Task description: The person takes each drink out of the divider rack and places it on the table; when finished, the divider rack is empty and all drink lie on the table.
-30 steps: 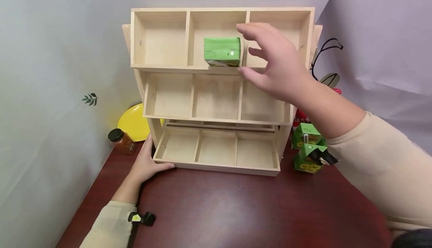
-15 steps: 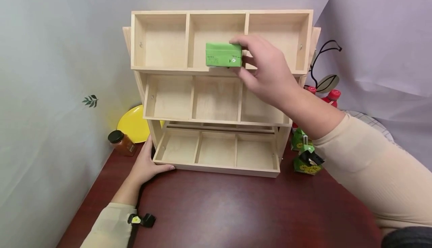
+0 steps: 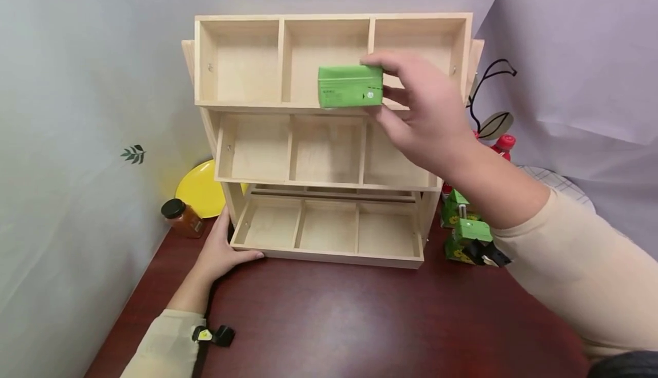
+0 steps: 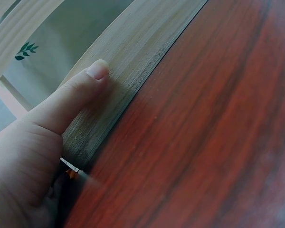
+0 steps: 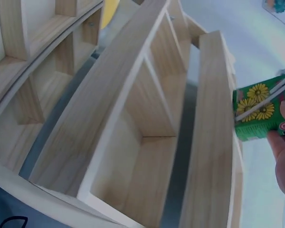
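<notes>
My right hand (image 3: 426, 104) pinches a green drink carton (image 3: 349, 87) between thumb and fingers, in front of the top tier's middle compartment of a wooden three-tier rack (image 3: 319, 261). In the right wrist view the carton (image 5: 256, 102) shows yellow flowers and a straw on its side; it is just outside the tier's front board. At the rack's lower left corner rests my left hand (image 3: 218, 255), its thumb straight along the bottom tray's front and its fingers along the side. The left wrist view shows that thumb (image 4: 80, 90) pressing the front board; the other fingers are hidden there.
Left of the rack are a yellow plate (image 3: 200, 189) and a dark-lidded jar (image 3: 182, 218). On the right stand more green cartons (image 3: 470, 230), red-capped bottles (image 3: 504, 144) and a checked round item (image 3: 560, 184). The tabletop (image 3: 329, 315) is dark red.
The carton sat at the top tier's front edge with my right hand apart from it. My right fingers took hold of it, and it has shifted right and towards me. My left hand stayed put.
</notes>
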### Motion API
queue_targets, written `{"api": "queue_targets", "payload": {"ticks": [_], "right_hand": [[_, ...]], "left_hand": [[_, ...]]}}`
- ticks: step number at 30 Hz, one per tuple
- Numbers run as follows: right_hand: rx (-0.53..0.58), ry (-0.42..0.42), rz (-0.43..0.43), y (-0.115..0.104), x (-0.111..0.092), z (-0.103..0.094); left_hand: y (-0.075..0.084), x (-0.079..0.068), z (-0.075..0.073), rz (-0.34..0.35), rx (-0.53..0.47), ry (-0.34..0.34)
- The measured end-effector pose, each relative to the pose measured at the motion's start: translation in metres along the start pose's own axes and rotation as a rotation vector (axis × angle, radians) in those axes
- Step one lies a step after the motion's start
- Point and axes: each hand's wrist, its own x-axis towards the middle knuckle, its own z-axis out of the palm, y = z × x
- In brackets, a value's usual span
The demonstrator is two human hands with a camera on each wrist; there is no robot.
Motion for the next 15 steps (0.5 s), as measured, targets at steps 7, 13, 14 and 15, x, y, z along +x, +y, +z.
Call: {"api": "queue_targets", "payload": {"ticks": [7, 13, 14, 15], "right_hand": [[-0.027, 0.095, -0.157, -0.017, -0.006, -0.02], [0.018, 0.134, -0.093, -0.024, -0.022, -0.04], [0.033, 0.142, -0.069, -0.024, -0.025, -0.043], [0.049, 0.152, -0.044, -0.023, -0.029, -0.047]], "left_hand": [[-0.001, 0.0, 0.0, -0.009, 0.008, 0.001], [-0.001, 0.001, 0.001, -0.023, 0.009, -0.003], [0.0, 0.001, 0.001, -0.023, 0.008, -0.003], [0.0, 0.001, 0.001, -0.023, 0.009, -0.003]]}}
